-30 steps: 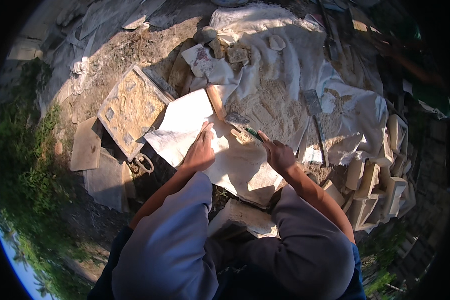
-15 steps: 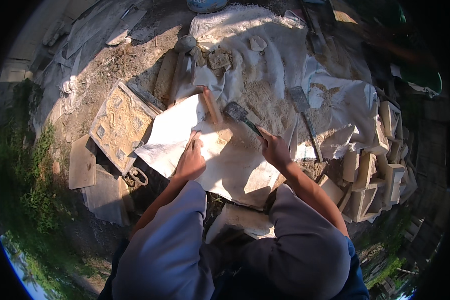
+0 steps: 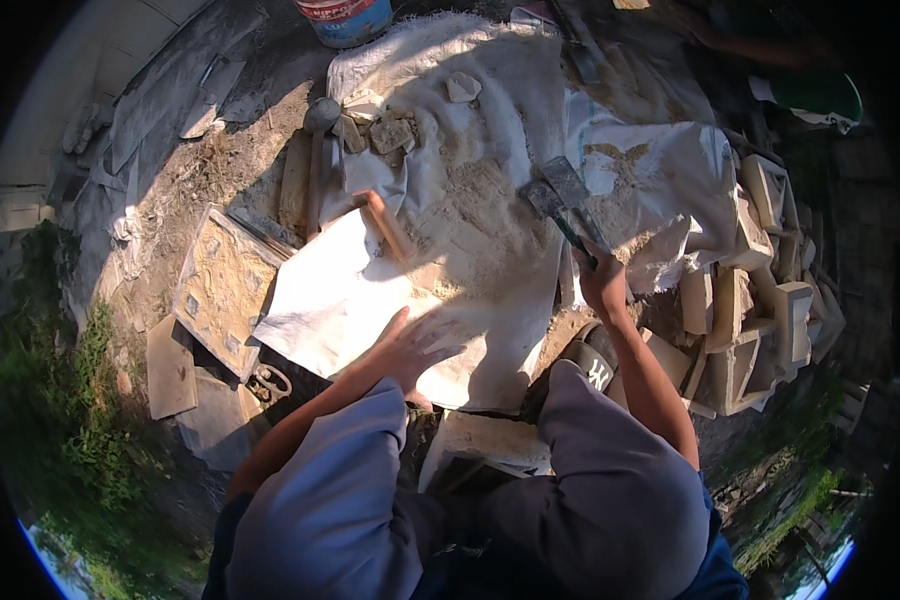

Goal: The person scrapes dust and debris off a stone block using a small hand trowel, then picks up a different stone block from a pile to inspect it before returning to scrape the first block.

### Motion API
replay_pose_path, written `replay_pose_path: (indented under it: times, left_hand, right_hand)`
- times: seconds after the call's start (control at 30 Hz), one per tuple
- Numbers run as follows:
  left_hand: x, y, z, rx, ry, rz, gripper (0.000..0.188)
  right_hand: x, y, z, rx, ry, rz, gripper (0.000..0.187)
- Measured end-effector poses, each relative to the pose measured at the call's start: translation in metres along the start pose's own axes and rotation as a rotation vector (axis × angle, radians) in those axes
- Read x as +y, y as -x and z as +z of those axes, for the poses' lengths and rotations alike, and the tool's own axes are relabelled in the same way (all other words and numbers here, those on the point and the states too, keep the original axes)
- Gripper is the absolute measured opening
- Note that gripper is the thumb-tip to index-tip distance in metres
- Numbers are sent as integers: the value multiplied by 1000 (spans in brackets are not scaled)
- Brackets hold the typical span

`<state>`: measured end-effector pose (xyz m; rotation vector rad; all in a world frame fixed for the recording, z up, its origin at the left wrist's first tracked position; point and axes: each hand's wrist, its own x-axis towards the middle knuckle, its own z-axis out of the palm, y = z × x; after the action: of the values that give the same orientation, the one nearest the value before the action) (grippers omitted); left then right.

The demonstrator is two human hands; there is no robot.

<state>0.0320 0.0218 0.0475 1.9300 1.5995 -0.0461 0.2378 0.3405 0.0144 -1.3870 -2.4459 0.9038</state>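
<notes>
My right hand is closed round the dark handle of a flat-bladed hand tool. Its grey, squarish blade overlaps a second flat-bladed tool on the dusty white sheet. Over the near edge of the white woven sheet, my left hand is open, fingers spread and nothing in it. I cannot tell whether its palm touches the cloth. A reddish-brown, narrow block lies on the sheet beyond my left hand. Pale powder covers the middle.
A crusted square slab lies at left, beside a rusty metal ring. Pale box-shaped blocks are piled at right. Stone chunks and a blue-and-red bucket stand farther off. Another person's arm shows at upper right.
My right hand has carried its tool rightward to the second tool. The fingers of my left hand have spread, and that hand has drawn back toward my knee. The view has shifted.
</notes>
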Motion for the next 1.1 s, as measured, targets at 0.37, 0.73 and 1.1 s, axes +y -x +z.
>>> replay_pose_path:
  times: [0.37, 0.73, 1.1]
  left_hand:
    - [-41, -8, -39, 527, 344, -488, 19]
    - [-40, 3, -86, 825, 315, -282, 26]
    - [-40, 13, -37, 512, 244, -301, 39]
  right_hand:
    - [1, -14, -39, -23, -186, 72, 30]
    - [12, 0, -39, -59, -202, 58, 28]
    - [54, 19, 3, -338, -48, 63, 37]
